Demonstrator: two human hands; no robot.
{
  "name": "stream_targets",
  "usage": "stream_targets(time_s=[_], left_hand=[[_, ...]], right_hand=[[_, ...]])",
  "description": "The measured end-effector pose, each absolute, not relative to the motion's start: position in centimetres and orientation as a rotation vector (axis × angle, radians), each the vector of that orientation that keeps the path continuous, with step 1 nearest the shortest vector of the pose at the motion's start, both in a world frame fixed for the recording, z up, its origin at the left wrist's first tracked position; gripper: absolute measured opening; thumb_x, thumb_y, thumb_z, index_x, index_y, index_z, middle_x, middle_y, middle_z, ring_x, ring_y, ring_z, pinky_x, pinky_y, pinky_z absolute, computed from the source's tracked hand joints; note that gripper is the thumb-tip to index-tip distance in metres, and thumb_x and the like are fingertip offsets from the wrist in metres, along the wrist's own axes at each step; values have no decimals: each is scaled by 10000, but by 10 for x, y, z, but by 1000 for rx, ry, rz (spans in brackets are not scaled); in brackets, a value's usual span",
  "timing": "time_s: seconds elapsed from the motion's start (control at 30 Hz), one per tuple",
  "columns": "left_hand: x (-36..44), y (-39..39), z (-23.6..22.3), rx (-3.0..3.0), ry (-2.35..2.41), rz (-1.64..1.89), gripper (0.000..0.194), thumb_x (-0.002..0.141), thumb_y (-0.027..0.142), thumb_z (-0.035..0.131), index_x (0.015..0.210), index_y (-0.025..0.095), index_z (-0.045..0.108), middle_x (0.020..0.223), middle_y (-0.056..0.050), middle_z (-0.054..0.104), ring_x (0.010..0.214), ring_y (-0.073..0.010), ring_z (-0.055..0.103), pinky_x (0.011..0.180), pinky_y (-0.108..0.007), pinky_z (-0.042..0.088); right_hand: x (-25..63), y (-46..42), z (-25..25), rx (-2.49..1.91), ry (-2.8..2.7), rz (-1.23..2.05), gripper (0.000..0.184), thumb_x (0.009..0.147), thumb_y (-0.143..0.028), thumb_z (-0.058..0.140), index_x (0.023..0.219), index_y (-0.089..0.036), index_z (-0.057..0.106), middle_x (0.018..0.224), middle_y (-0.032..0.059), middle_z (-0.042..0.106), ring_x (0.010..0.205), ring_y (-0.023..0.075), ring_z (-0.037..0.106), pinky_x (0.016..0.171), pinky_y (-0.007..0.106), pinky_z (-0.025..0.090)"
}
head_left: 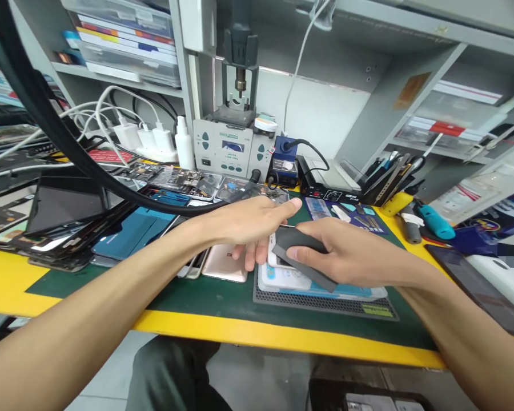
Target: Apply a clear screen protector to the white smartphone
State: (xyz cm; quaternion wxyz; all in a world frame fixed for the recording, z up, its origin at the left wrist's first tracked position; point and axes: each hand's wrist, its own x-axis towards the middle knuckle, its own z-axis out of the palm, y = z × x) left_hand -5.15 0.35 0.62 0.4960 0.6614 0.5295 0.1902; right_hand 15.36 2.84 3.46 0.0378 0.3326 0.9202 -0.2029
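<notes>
My right hand (pixel 340 248) grips a folded dark grey cloth (pixel 308 260) between thumb and fingers. The cloth lies against a white-framed phone (pixel 274 255) and covers most of it. Beneath the phone is a flat white and blue box (pixel 274 279), which rests on a dark honeycomb-patterned pad (pixel 317 304). At the phone's left side, my left hand (pixel 255 225) is open, with its thumb stretched out and its fingers pointing down; I cannot tell whether they touch the phone. A rose-gold phone (pixel 225 262) lies face down just below those fingers.
A black hose (pixel 98 182) arcs across the left foreground. Stacked phones and screens (pixel 64 211) crowd the left side. Behind stand a hot-air station (pixel 229 147), a white bottle (pixel 183 142) and a flat heating plate (pixel 332 177). Tools in a holder (pixel 389 177) stand at right.
</notes>
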Motion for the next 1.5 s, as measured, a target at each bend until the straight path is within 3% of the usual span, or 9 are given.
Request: stream_targets(time_s=[0.17,0.3,0.43,0.57,0.77,0.93,1.17,1.4,1.5], left_hand=[[-51,2,8,1630,1261,456,929,943,821,263,1307,56,647,551,-103,699,433,-232,678,353,-241,424],[-51,1,9,1638,1277,447,918,955,805,263,1342,61,636,543,-94,695,442,-245,684,351,-252,433],[-50,1,10,1653,1302,460,948,942,822,276,1250,32,699,555,-117,700,444,-248,681,351,-263,439],[-50,1,9,1654,1295,454,919,945,817,280,1182,46,720,562,-115,703,421,-225,661,355,-253,434],[-51,3,8,1681,1288,465,885,953,808,269,1028,69,751,570,-113,701,392,-177,623,364,-226,400],[-51,3,10,1678,1287,445,891,959,801,254,937,64,754,575,-122,700,410,-174,628,382,-232,425],[-50,2,10,1662,1292,441,880,953,809,263,879,82,755,559,-123,693,429,-200,651,379,-248,446],[-50,3,7,1620,1293,496,830,933,821,322,881,120,763,519,-103,671,393,-196,615,367,-254,412],[-52,3,5,1639,1300,476,845,925,836,306,666,142,714,491,-117,647,402,-191,612,377,-257,426]], right_hand=[[149,28,36,903,2807,-748,328,983,-449,508,776,-196,539,717,-7,580,635,141,488,596,302,333],[153,38,34,833,2775,-1041,336,959,-425,577,722,-201,498,639,-51,481,582,111,415,554,278,304],[158,50,33,936,2634,-1334,338,906,-421,647,695,-201,500,591,-64,451,528,98,394,511,260,288],[158,49,34,985,2702,-1165,334,893,-403,639,667,-197,505,591,-53,461,531,98,392,510,258,286],[153,35,38,1048,2766,-812,237,935,-411,560,847,-194,595,667,-23,584,543,127,478,500,266,341],[149,35,40,953,2844,-598,298,949,-429,536,760,-199,527,650,-14,559,546,133,466,505,281,326],[142,34,38,690,2917,-818,155,936,-260,566,951,-175,696,894,42,723,750,183,588,682,295,408],[145,35,33,741,2882,-1073,168,872,-266,612,720,-195,597,698,2,645,658,172,545,632,290,388],[153,40,30,875,2829,-1159,196,879,-264,577,698,-202,536,617,-34,554,572,133,484,569,272,356]])
